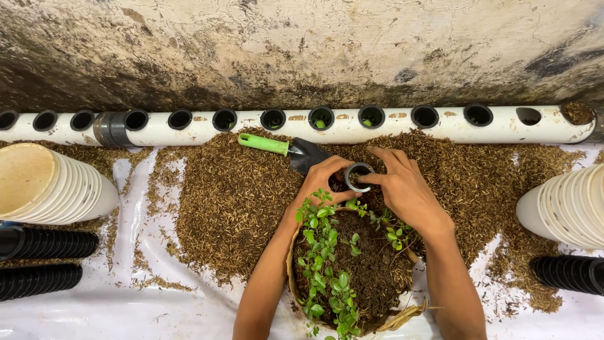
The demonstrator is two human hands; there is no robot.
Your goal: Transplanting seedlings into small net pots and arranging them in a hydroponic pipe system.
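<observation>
Both hands meet mid-frame: left hand (323, 179) and right hand (406, 189) curled, fingers pinching small black pot (359, 177) above seedling basket (402, 318).

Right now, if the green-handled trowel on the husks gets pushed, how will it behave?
The trowel looks rigid, so it would probably slide as one piece. Its round handle might roll slightly. The loose husk bed likely drags on it, scattering husks.

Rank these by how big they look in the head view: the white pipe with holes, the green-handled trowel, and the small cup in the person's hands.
1. White pipe, spanning nearly the whole width.
2. Trowel.
3. Small cup, held by both the left hand and the right hand.
</observation>
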